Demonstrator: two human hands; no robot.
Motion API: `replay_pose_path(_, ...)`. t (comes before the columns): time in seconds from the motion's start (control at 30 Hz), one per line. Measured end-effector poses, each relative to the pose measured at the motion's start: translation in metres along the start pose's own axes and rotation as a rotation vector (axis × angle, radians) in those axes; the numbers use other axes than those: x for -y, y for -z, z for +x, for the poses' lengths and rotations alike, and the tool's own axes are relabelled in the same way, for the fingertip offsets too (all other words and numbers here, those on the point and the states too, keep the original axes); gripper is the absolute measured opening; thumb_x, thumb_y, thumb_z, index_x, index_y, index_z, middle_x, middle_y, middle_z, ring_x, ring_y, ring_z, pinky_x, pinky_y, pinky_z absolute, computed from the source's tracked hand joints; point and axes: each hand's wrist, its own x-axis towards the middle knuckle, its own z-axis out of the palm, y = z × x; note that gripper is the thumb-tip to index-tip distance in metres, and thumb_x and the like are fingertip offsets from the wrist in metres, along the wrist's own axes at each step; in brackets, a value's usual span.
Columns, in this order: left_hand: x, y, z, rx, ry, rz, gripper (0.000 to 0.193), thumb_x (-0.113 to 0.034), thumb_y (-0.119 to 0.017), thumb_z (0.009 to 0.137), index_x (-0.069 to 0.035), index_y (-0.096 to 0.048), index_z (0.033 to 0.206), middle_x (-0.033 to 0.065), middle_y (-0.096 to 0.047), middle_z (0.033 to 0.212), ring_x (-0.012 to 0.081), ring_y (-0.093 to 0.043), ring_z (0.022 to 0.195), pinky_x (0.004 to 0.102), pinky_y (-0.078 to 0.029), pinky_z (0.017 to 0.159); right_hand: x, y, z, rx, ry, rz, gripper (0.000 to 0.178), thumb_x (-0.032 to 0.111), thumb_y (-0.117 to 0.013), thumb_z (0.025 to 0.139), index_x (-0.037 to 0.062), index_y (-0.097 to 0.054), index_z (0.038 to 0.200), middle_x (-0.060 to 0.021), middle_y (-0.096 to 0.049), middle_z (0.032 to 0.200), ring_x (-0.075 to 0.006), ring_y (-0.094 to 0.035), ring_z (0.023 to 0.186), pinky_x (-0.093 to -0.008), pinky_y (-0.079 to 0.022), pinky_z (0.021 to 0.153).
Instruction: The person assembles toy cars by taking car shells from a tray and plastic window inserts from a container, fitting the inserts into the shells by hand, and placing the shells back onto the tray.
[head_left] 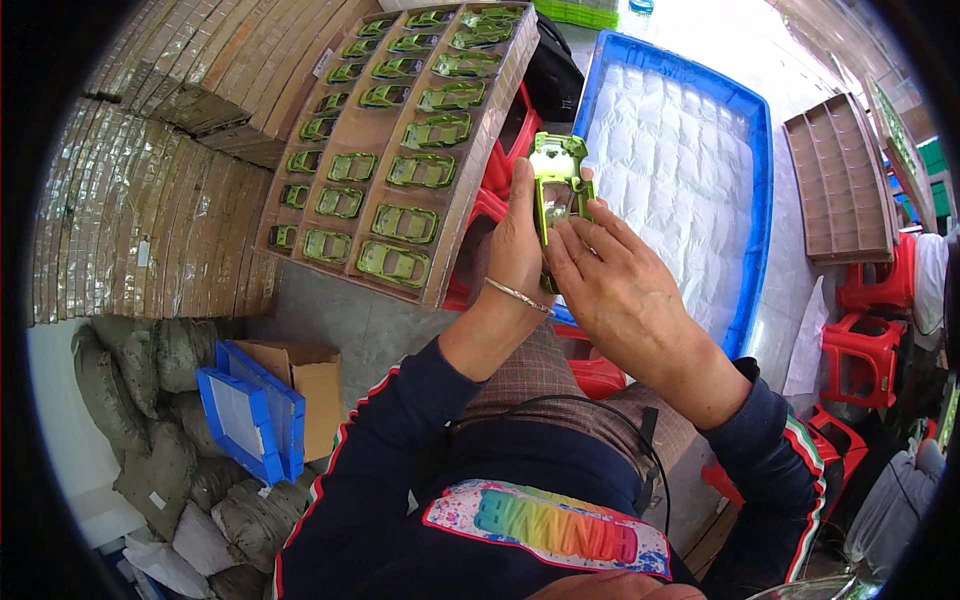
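Note:
A green toy car body shell (557, 160) with open window gaps is held up in front of me, its shiny end pointing away. My left hand (517, 245) grips it along its left side, thumb upright beside it. The fingers of my right hand (625, 290) are bent over its near right part and hide some of it. To the left, a brown compartment tray (347, 215) carries several rows of like green car shells (393, 263). Just right of my hands is a blue-rimmed tray (762, 200) lined with white, pillowy sheeting (670, 150).
Stacked brown trays (150, 215) rise at the left. Below them lie grey-green sacks (160, 450), blue trays (245, 415) and a cardboard box (318, 400). Red plastic stools (860, 360) stand at the right and under the trays. An upright brown divided tray (840, 185) is at the far right.

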Motion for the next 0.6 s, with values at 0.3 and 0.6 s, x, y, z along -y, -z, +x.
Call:
replay_pose_path(0.3, 0.001, 0.005, 0.005, -0.012, -0.018, 0.027, 0.055, -0.053, -0.034, 0.099, -0.005, -0.055, 0.118, 0.0073, -0.064, 0.105, 0.0167, -0.063, 0.092, 0.0290, -0.052, 0.081, -0.005, -0.001, 0.004, 0.055, 0.046, -0.005, 0.028, 0.007, -0.055, 0.073, -0.0111, -0.060, 0.094, -0.0161, -0.060, 0.082, -0.0279, -0.060, 0.087, -0.0422, -0.041, 0.101)
replay_pose_path(0.6, -0.002, 0.004, 0.006, -0.006, -0.026, 0.088, 0.057, -0.054, -0.030, 0.100, -0.006, -0.055, 0.118, 0.0071, -0.064, 0.104, 0.0175, -0.064, 0.089, 0.0303, -0.054, 0.079, -0.002, 0.001, 0.006, 0.045, 0.023, -0.069, 0.029, 0.009, -0.055, 0.072, -0.0110, -0.062, 0.093, -0.0152, -0.059, 0.079, -0.0275, -0.060, 0.086, -0.0458, -0.037, 0.104)
